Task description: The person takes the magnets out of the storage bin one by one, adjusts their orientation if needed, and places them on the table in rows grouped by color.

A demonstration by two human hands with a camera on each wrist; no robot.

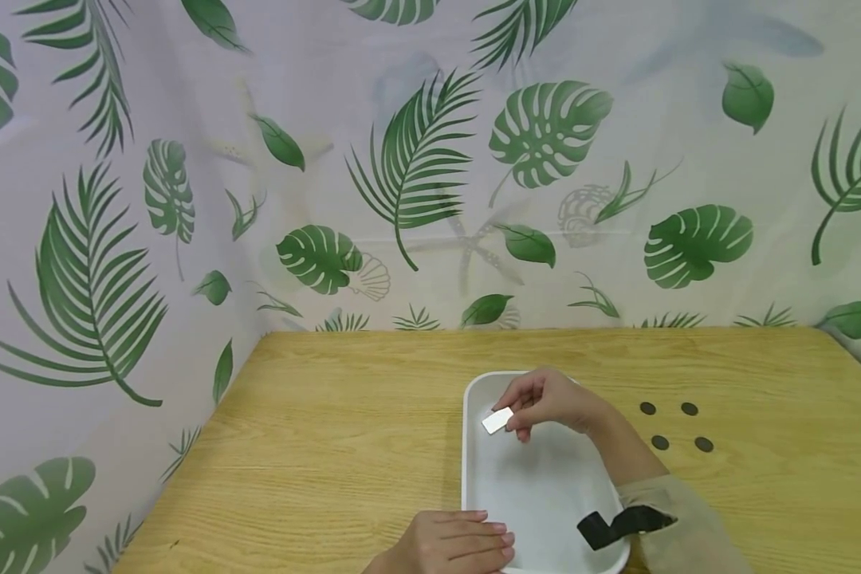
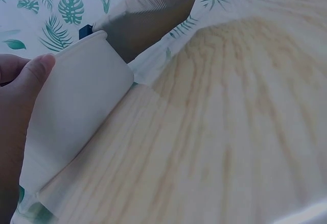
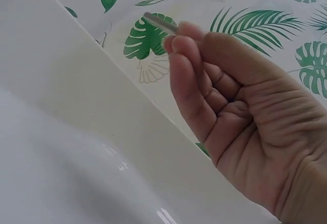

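A small flat rectangular piece (image 1: pixel 497 420), pale and shiny on top, is pinched between the thumb and fingertips of my right hand (image 1: pixel 548 402). It is held above the far part of a white tray (image 1: pixel 545 502). From the right wrist, the piece (image 3: pixel 159 23) shows edge-on as a thin greyish strip; its kind cannot be told. My left hand (image 1: pixel 448 546) holds the tray's near left side, fingers laid over the rim. In the left wrist view the thumb (image 2: pixel 38 71) lies along the outer wall, its tip near the rim.
Several dark round discs (image 1: pixel 660 442) lie on the wooden table (image 1: pixel 316 446), right of the tray. A black strap (image 1: pixel 631 522) is around the right sleeve, over the tray's right edge. Leaf-printed cloth (image 1: pixel 430 199) hangs behind the table and at the left.
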